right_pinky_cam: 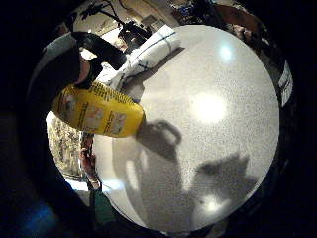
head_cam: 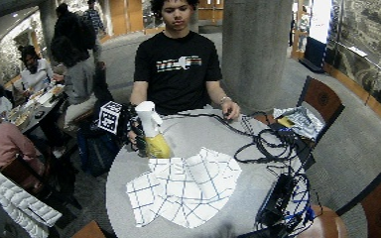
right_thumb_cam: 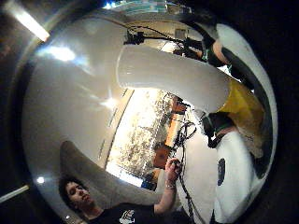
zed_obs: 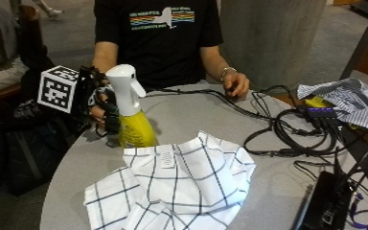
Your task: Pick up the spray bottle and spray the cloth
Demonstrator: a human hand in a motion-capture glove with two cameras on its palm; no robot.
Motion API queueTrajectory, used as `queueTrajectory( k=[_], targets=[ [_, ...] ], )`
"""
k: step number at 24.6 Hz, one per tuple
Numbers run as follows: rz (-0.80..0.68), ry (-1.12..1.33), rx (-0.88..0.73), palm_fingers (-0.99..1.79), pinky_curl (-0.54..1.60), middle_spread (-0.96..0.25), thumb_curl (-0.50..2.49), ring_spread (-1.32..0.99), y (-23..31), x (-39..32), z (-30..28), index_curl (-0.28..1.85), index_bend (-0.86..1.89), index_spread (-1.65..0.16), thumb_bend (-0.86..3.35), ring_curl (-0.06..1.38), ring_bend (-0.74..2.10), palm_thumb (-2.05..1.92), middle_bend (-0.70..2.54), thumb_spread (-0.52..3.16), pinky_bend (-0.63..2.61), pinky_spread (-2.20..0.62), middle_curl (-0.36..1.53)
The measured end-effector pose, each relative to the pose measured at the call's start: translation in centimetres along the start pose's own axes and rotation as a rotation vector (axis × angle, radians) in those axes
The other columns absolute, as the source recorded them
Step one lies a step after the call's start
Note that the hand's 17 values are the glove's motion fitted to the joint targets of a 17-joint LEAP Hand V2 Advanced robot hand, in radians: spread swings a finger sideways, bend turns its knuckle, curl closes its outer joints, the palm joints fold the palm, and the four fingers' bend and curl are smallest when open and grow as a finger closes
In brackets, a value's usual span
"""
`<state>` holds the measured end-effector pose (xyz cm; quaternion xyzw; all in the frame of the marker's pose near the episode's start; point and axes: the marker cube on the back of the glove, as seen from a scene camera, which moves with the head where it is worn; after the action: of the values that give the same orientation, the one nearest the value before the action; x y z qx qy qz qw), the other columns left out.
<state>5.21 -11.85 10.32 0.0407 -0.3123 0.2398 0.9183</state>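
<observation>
A spray bottle (zed_obs: 132, 115) with a yellow body and a white trigger head stands slightly tilted at the left side of the round grey table (zed_obs: 190, 115). My gloved right hand (zed_obs: 101, 108) grips it round the neck, just under the head. Its base is at the table surface beside the cloth; I cannot tell whether it touches. The nozzle points to the right. The white cloth (zed_obs: 174, 184) with a dark grid lies crumpled on the near part of the table. In the palm views the yellow body (right_pinky_cam: 99, 110) and the white head (right_thumb_cam: 173, 77) are close to the palm.
The person's bare left hand (zed_obs: 236, 87) rests on the far edge among black cables (zed_obs: 280, 129). A black device (zed_obs: 324, 203) lies at the near right. A striped cloth (zed_obs: 347, 98) lies on the right. A dark bag (zed_obs: 18, 143) stands left of the table.
</observation>
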Motion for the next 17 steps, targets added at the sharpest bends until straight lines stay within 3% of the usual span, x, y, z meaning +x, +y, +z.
queueTrajectory(
  k=[8,17],
  targets=[
    [-0.018,-0.036,0.123,1.25,0.37,-0.07,0.50,-0.10,0.2,-0.4,-1.2,0.25,0.25,-0.23,0.08,0.40,0.60,1.12,0.32,0.68,0.55,-0.19,0.44],
    [-0.016,-0.086,0.081,1.20,0.40,-0.08,0.54,-0.10,0.7,-0.7,-1.3,0.33,0.25,-0.20,-0.01,0.42,0.53,1.10,0.31,0.56,0.58,-0.27,0.47]
  ],
)
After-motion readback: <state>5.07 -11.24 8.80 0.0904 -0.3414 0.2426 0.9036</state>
